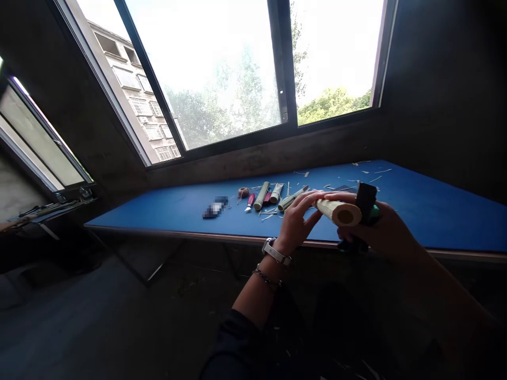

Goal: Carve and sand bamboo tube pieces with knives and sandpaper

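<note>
A pale bamboo tube [344, 213], its round open end facing me, is held above the table's front edge. My left hand [298, 214] is closed around its far left part, with the fingers over the top. On the tube's right side, my right hand [380, 228] grips a black tool with green parts [366, 198]. The tool's dark upper block stands against the tube; its exact kind is too dark to make out. Most of the right fingers are in shadow. Closest on the table behind my left hand is a split bamboo piece [292, 198].
The blue table [178, 206] carries a greenish bamboo tube [261, 196], a red-handled blade tool [250, 202], a ball of brown twine [243, 192] and a blurred-out dark object [216, 207]. Bamboo slivers [269, 215] are scattered about. A large window [222, 79] rises behind.
</note>
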A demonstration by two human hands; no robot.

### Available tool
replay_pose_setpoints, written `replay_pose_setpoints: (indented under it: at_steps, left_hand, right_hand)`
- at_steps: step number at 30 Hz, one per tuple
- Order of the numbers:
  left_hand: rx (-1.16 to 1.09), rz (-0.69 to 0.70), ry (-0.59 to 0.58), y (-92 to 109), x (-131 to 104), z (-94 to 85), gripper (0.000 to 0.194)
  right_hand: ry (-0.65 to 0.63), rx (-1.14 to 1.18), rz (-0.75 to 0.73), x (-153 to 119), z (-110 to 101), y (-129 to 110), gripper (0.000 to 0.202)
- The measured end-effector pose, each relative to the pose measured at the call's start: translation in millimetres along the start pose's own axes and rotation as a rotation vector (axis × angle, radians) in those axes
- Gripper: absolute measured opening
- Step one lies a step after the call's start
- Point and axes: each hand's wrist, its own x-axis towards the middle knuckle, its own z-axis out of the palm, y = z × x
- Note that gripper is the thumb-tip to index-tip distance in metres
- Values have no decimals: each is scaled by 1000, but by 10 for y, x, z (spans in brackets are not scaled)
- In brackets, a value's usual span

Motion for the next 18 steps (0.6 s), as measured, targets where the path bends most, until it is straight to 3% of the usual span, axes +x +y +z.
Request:
replay_pose_setpoints:
  at_steps: [4,7,9,13,16,18]
  left_hand:
    - [24,15,-29,-4,-1,19,30]
    - [23,-33,-42,4,-19,44,31]
    - [6,-107,-82,6,-65,72,34]
    - [-103,-341,-215,-61,-247,183,51]
    - [-176,-504,-193,-155,-363,272,42]
    - [-108,-550,-107,-166,-369,282,34]
  right_hand:
    - [64,-35,6,-31,26,42,37]
    - [232,0,69,33,42,93,21]
    - [313,62,102,113,39,140,17]
    - [338,143,147,270,52,254,25]
    - [327,211,201,352,109,386,27]
    - [308,253,216,409,145,502,30]
